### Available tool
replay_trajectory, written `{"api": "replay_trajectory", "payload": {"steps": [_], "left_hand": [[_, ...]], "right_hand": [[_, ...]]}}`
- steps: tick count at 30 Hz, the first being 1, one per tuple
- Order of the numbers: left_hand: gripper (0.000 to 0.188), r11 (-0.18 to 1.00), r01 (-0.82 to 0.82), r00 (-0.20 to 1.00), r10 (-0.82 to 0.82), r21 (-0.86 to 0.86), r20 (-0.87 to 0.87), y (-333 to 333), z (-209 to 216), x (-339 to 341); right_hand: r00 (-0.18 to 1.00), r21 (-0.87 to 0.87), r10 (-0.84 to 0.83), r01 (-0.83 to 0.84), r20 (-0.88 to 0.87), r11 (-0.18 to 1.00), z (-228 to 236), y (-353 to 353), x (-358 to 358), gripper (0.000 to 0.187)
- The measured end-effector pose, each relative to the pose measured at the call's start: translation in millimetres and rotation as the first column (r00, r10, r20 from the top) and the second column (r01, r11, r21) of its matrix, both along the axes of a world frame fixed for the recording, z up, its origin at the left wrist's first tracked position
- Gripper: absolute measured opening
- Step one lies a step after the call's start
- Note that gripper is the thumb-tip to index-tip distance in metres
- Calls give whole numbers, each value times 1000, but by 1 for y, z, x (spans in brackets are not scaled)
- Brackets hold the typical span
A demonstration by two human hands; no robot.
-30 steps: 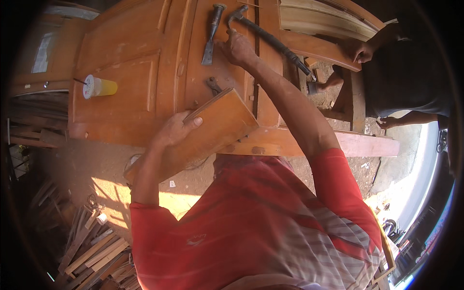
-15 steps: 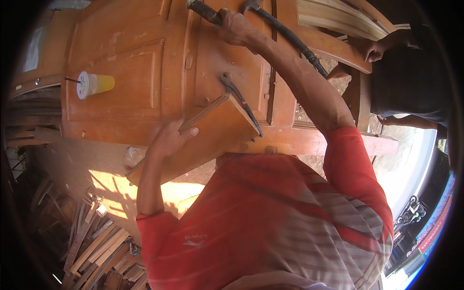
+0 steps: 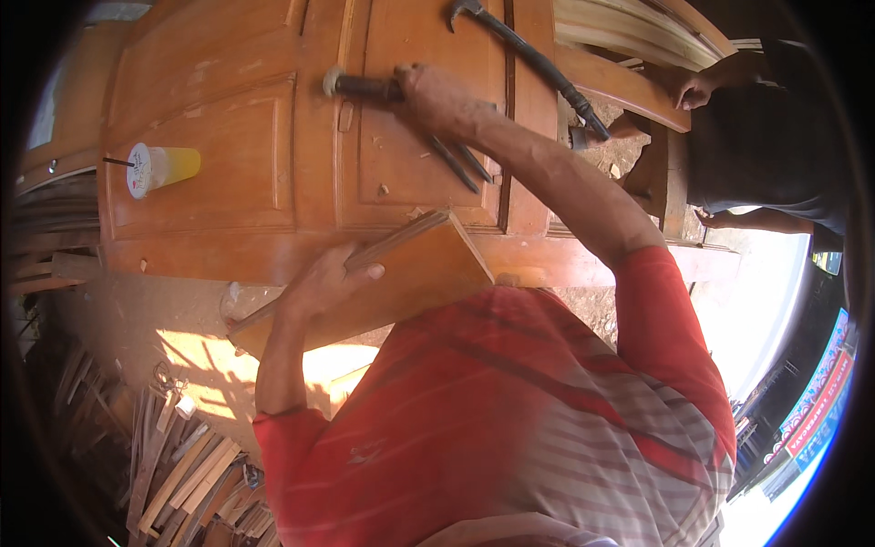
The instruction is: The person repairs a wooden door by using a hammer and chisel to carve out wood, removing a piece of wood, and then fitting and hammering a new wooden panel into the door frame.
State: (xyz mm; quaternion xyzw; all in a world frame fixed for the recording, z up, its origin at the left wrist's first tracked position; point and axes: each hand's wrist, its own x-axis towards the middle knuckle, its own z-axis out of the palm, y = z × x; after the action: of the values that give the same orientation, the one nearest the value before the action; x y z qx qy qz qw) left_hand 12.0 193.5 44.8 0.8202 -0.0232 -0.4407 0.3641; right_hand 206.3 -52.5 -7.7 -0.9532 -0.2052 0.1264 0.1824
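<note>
- Brown wood is resting in the left hand (image 3: 321, 281), which is gripping a board (image 3: 419, 264) along its upper edge, thumb pressing its face.
- Beyond it, the right hand (image 3: 436, 98) is wrapping around a chisel (image 3: 365, 88); the handle is pointing left of that hand, which is hiding the blade.
- Pincers (image 3: 453, 165) are lying just bodyward of the right hand, on the panelled surface (image 3: 237, 219).
- Risk: the board could be slipping if the left grip loosens; the unseen blade could be catching the pincers if the right hand turns.
- Unlike a second ago, the right hand is holding the chisel and covering the pincers' head.
</note>
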Motion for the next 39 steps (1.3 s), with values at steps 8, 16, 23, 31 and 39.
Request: {"api": "replay_trajectory", "payload": {"steps": [8, 16, 23, 31, 39], "left_hand": [[80, 984, 102, 988, -83, -148, 131, -62, -15, 34], [79, 940, 299, 914, -333, 166, 233, -129, 3, 65], [79, 706, -96, 818, 457, -701, 349, -177, 35, 96], [45, 78, -424, 526, 832, -902, -175, -178, 31, 76], [48, 99, -329, 640, 754, -939, -144, -196, 46, 53]], "right_hand": [[988, 201, -90, 64, 124, 977, 130, -71, 12, 37], [938, 347, -345, 333, -31, 877, 131, -139, -56, 44], [986, 420, -138, 88, 90, 903, 112, -134, -95, 39], [911, 280, -252, 161, 328, 946, 58, -178, -39, 45], [911, 59, -343, 339, 231, 939, -34, -207, -3, 34]]}}
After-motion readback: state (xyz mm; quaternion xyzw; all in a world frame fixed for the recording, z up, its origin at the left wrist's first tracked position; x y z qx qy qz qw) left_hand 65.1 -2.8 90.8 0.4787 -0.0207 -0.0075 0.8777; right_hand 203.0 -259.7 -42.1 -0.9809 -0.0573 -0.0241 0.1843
